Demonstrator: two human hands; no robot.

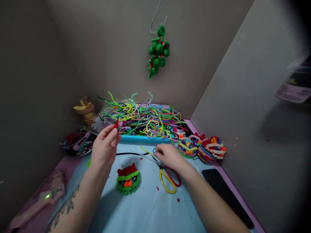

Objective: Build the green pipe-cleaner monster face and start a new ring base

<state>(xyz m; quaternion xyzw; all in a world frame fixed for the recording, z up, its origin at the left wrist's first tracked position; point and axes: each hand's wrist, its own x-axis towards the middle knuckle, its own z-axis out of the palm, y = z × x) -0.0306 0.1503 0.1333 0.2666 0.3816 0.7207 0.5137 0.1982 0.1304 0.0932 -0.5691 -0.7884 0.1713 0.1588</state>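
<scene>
My left hand (105, 144) is raised over the left part of the table, its thumb and fingertips pinching a small red pipe cleaner piece (116, 123). Further right, my right hand (168, 155) is low over the cloth with curled fingers, close to a bit of blue and yellow pipe cleaner (143, 149); what is in its fingertips is hidden. Below that hand lie scissors (167, 181) with one yellow and one red handle, blades pointing left. Between my forearms sits a green pipe cleaner owl face (128, 183) with a red top, dark eyes and an orange beak.
A blue tray (145, 139) heaped with colourful pipe cleaners (150, 119) stands at the back. Finished pipe cleaner pieces (211, 149) sit right, above a dark phone-like slab (225, 194). A pink glue gun (46, 200) lies left. Green ornaments (158, 51) hang on the wall.
</scene>
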